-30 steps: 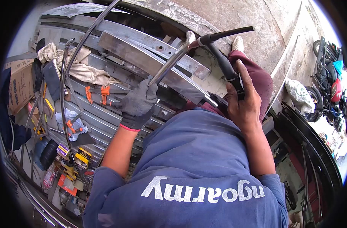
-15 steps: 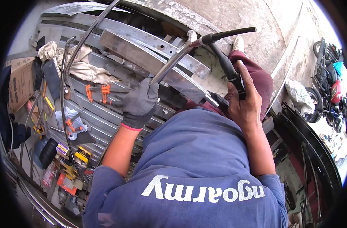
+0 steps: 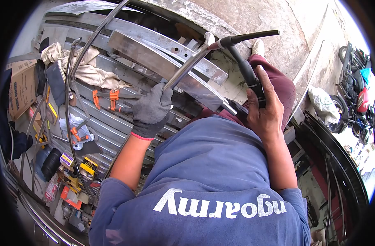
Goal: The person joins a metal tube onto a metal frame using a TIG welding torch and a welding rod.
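Looking around the bent tube [image 3: 187,67], I see a flat steel bar [image 3: 154,61] crossing under it, with orange clamps [image 3: 112,99] and a crumpled cloth [image 3: 87,74] to its left. My gloved left hand [image 3: 151,110] is clenched around the tube's lower part. My right hand [image 3: 264,112] grasps the torch [image 3: 244,66], whose tip meets the tube's top end. Since a second ago, tube and torch have edged slightly rightward.
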